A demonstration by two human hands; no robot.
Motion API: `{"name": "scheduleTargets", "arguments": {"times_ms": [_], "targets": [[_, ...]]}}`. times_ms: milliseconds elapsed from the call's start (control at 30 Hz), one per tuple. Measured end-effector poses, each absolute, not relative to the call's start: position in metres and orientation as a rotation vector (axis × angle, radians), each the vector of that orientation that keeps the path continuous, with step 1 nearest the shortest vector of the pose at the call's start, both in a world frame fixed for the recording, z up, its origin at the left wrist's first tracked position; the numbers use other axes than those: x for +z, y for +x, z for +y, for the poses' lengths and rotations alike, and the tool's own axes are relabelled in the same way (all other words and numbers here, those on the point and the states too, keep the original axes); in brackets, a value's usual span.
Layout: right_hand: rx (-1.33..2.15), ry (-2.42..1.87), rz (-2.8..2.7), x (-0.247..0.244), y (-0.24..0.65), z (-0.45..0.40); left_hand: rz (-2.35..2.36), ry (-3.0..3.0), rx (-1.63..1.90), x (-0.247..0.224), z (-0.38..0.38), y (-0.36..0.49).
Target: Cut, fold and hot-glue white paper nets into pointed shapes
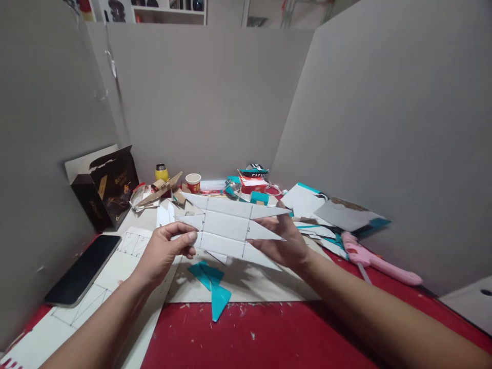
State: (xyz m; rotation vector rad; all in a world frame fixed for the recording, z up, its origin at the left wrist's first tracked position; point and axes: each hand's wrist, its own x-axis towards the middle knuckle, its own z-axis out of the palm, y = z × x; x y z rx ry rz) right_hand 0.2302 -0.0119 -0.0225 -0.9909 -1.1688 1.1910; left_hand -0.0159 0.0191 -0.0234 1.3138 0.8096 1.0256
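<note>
Scored white card cutout (226, 225): raised over the white board (269, 294), long axis running left to right between the hands.
Left hand (162, 252): thumb and fingers pinch its left end.
Right hand (291, 245): behind the right-hand points; grip cannot be told.
Hidden: some right fingers.

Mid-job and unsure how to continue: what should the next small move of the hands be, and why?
Perhaps bend one right-side pointed flap inward along the dark line at its base: the left hand pinches the white card at its left side, the right hand is at those flaps, and they stick outward.
</note>
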Motion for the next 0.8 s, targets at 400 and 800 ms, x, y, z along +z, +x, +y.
{"name": "scheduleTargets", "arguments": {"times_ms": [400,800], "targets": [[1.403,-0.938,-1.183,-0.024,0.228,-0.012,0.871,1.283,1.037,-0.023,0.024,-0.019],[1.423,-0.944,-1.378,-0.031,0.241,-0.013,0.902,1.161,1.15,-0.019,0.034,-0.025]]}}
